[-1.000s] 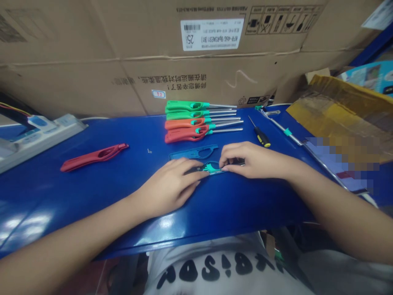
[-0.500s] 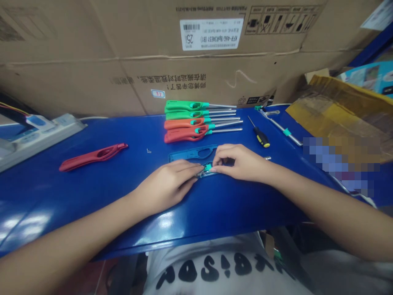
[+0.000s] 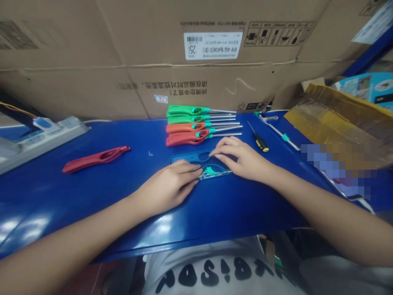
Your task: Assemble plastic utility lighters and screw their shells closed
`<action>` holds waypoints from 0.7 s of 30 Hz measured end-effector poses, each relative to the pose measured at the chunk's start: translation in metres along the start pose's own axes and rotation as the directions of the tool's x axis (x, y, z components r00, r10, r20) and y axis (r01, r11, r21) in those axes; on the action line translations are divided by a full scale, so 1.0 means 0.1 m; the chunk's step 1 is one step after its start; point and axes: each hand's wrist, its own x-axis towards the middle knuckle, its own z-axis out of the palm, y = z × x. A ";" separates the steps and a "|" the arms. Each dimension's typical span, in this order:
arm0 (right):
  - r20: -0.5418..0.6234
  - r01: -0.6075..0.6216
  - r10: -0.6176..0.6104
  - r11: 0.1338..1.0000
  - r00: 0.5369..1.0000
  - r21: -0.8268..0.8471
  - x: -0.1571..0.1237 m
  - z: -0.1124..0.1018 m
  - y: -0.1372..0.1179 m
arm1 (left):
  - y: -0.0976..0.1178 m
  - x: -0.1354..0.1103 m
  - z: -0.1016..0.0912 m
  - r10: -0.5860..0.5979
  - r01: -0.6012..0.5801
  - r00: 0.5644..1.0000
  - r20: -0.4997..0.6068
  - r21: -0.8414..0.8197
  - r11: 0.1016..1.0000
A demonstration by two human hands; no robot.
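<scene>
My left hand grips the left end of a blue lighter half-shell, fingers on top and thumb at the near side. In this half lie a green trigger, thin wires and a metal tube; the parts under my left fingertips are hidden. My right hand hovers just above and right of the trigger, fingers loosely bent and apart, apparently holding nothing. Its fingertips are close to the loop of a second blue half-shell, which lies just behind the first.
Several assembled lighters lie in a stack at the back. A screwdriver, a loose tube assembly and a taped carton are to the right. A red shell, small screws and a power strip are to the left.
My right hand has let go of the green trigger and lifted a little up and away, baring the trigger and tube. My left hand stays on the shell. The view has tilted slightly.
</scene>
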 end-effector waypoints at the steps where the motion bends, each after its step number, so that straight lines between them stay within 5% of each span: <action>1: 0.012 0.005 -0.005 0.999 1.000 -0.050 0.00 -0.01 0.03 | -0.01 0.00 0.00 -0.001 0.001 1.000 -0.001 -0.003 1.000; 6: 0.063 -0.034 0.043 0.989 0.997 -0.145 -0.01 -0.03 0.17 | -0.02 0.00 0.01 -0.005 0.004 1.000 -0.019 -0.044 0.999; 13: -0.005 -0.112 0.113 0.990 0.994 0.088 0.01 -0.05 0.09 | -0.06 0.03 -0.10 -0.026 0.038 0.978 -0.206 0.056 0.998; 15: -0.023 -0.216 0.234 0.928 0.972 0.303 0.03 -0.04 0.04 | -0.12 0.04 -0.14 0.028 0.011 0.973 -0.228 0.166 0.986; 18: 0.111 -0.373 0.385 0.716 0.916 0.590 0.04 -0.05 -0.01 | -0.18 0.04 -0.17 0.075 -0.020 0.971 -0.228 0.235 0.972; 21: 0.193 -0.415 0.379 0.685 0.905 0.599 0.02 -0.08 -0.05 | -0.18 0.03 -0.18 0.082 -0.036 0.972 -0.221 0.204 0.978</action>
